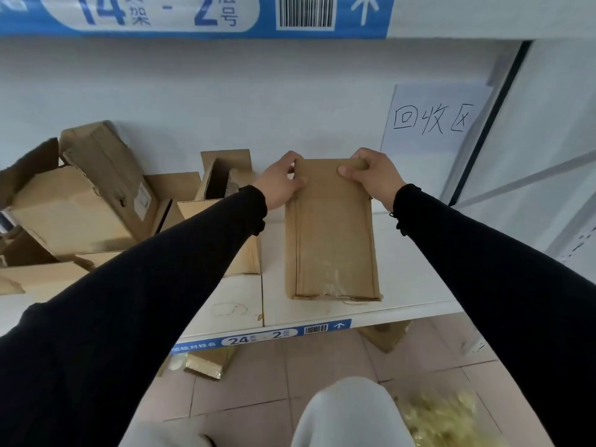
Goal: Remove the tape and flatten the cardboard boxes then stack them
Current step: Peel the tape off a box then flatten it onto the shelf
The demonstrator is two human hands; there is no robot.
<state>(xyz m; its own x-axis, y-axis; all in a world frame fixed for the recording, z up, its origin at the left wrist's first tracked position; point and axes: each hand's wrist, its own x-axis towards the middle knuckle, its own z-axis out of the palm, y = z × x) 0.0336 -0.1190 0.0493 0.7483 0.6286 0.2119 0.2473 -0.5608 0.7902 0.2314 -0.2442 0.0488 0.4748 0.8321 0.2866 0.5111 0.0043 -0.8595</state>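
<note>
Both sets of fingers pinch the far edge of a flattened cardboard box: the left hand curls round its far left corner, the right hand round its far right corner. This box lies flat on the white shelf, its near edge close to the shelf's front lip, with bare shelf open to its right. Just left, unflattened boxes crowd the shelf, one almost touching it. A handwritten paper sign leans on the wall behind. Cardboard scraps lie on the floor below.
</note>
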